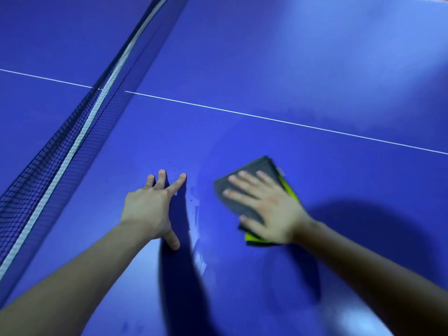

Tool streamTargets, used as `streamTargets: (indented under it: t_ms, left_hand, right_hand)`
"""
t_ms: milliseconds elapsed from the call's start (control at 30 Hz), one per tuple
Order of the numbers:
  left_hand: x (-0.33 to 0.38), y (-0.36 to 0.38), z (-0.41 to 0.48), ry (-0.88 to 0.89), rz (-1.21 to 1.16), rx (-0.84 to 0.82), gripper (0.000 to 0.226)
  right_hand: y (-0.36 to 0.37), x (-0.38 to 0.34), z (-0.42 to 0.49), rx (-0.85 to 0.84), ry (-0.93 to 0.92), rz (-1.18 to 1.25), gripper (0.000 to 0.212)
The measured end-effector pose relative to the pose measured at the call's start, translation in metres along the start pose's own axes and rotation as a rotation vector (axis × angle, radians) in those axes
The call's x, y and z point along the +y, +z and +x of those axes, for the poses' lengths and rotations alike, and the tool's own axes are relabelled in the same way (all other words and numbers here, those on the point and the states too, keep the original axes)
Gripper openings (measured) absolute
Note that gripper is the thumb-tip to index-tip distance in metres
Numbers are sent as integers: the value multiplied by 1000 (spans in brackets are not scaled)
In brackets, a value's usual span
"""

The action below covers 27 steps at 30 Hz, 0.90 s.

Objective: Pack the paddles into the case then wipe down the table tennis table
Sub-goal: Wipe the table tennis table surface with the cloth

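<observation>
Net (pixel 60 151): black mesh with a white top band, it ran diagonally from the lower left edge up toward the top centre, dividing the blue table (pixel 291 69).
Centre line (pixel 266 118): a thin white stripe crossed the table from the left, passed under the net and sloped down to the right edge.
Left hand (pixel 151 207): lay right of the net and nearer the camera than the centre line, palm down on bare table — fingers spread apart and straight, tips aimed away toward the centre line, thumb pointing back and to the right. It gripped nothing. The forearm reached in from the lower left corner.
Wet marks (pixel 195 202): small droplets and streaks showed on the table between the two hands.
Cloth (pixel 244 187): a folded grey cloth with yellow-green edging lay flat on the table right of the left hand, below the centre line; its long axis ran from lower right of the net side up toward the centre line, tilted slightly right.
Right hand (pixel 264 204): pressed flat on top of the cloth, fingers splayed and pointing up-left toward the net — not curled around it. It was blurred. The forearm came in from the lower right.
</observation>
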State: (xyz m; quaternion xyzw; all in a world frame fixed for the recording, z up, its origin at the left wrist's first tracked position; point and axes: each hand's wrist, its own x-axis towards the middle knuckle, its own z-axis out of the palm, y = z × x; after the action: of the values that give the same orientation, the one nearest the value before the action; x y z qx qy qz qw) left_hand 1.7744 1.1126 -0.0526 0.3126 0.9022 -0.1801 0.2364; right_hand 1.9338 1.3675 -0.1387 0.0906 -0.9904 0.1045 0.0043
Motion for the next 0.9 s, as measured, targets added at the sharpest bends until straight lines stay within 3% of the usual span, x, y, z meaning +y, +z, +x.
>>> streamTargets:
  t_ms: [167,233,300,400,500,567,633,767,833,900]
  left_hand:
    - [-1,5,2,8,19,14,178]
    - [-2,7,4,9,23,21,179]
    - [-2,7,4,8,26,23,179]
    - [-4,7,3,16,19,27,178]
    - [-7,6,1,29,-5,35,178]
    - [-10,6,-1,26,-30,32,181]
    - [-11,7,-2,34,-44,31,183]
    - [-16,10,4,66,2,57,184]
    - [-19,13,6,107,26,76,180]
    - [-30,12,4,163,-11,119,163]
  right_hand:
    - [-6,71,51,210,852,-83,75]
    - [-5,55,110,226,1005,-52,82]
    - [-2,25,162,175,894,-31,83]
    - [5,-27,187,91,563,-46,78]
    - [9,-33,139,65,238,-24,73]
    - [6,-5,94,71,147,-18,70]
    - [-2,33,64,109,290,-35,69]
    - [-6,51,77,212,863,-46,75]
    - [4,14,95,222,953,-76,76]
    - [14,-44,92,209,869,-77,76]
